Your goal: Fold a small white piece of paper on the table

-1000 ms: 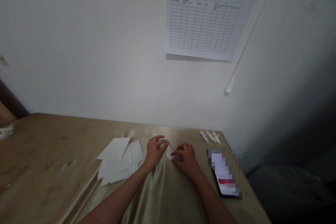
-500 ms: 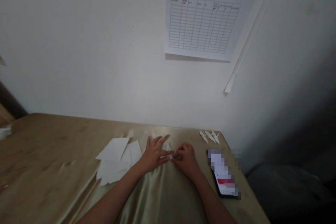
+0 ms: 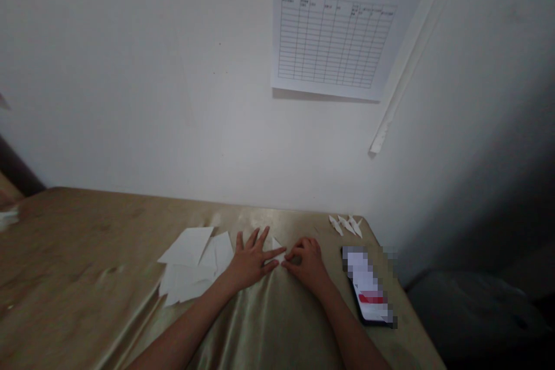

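A small white piece of folded paper (image 3: 276, 243) lies on the cloth between my hands, mostly covered by fingers. My left hand (image 3: 250, 261) rests flat over its left side with the fingers spread; the index finger and thumb reach across the paper. At the paper's right side my right hand (image 3: 307, 260) is curled, thumb and index finger pinched close to its edge. Left of my left hand is a loose pile of white paper sheets (image 3: 188, 277). Three small folded paper figures (image 3: 346, 225) with pointed ends lie at the back right.
A phone (image 3: 368, 289) with a lit, blurred screen lies near the table's right edge. Shiny tan cloth (image 3: 95, 248) covers the table, with creases in front. Behind it rises a white wall (image 3: 151, 98) bearing a printed chart (image 3: 333, 40).
My left hand has shifted slightly left, its upper fingers drawing back from the paper's tip. My right hand stays almost in place. The pile, figures and phone have not moved.
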